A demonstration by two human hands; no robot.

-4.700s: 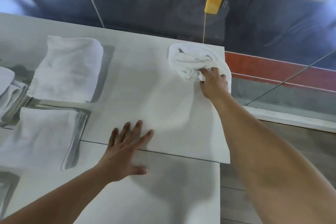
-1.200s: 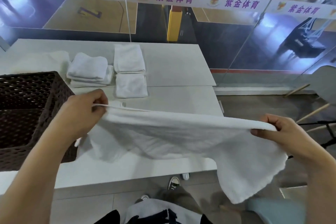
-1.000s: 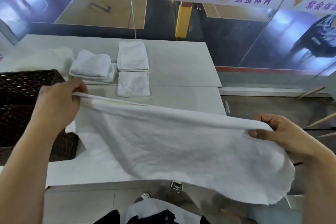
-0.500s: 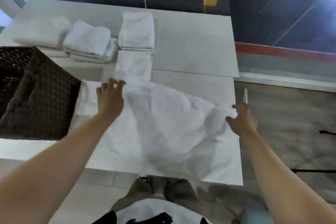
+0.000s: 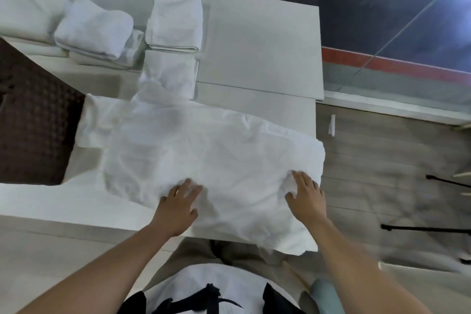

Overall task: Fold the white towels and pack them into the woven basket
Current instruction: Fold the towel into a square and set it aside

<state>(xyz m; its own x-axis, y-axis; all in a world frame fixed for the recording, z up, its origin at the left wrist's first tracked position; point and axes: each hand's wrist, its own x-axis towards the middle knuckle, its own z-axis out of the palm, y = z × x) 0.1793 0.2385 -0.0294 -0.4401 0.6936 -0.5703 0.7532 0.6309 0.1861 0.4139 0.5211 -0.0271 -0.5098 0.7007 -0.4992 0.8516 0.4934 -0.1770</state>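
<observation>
With the left hand [image 5: 178, 209] and right hand [image 5: 307, 199] flat, fingers wide, on the towel [image 5: 216, 150], I would smooth its wrinkles outward before folding.

The person wears a white top [image 5: 237, 280] crossed by black straps [image 5: 209, 299] that meet at its middle, with a black patch on each side of them. Just above the white top show grey-beige trousers [image 5: 204, 250]. The left forearm [image 5: 114, 262] and right forearm [image 5: 356, 262], flanking the white top, are bare along their visible length, as are the left hand [image 5: 178, 208] and right hand [image 5: 307, 201]
</observation>
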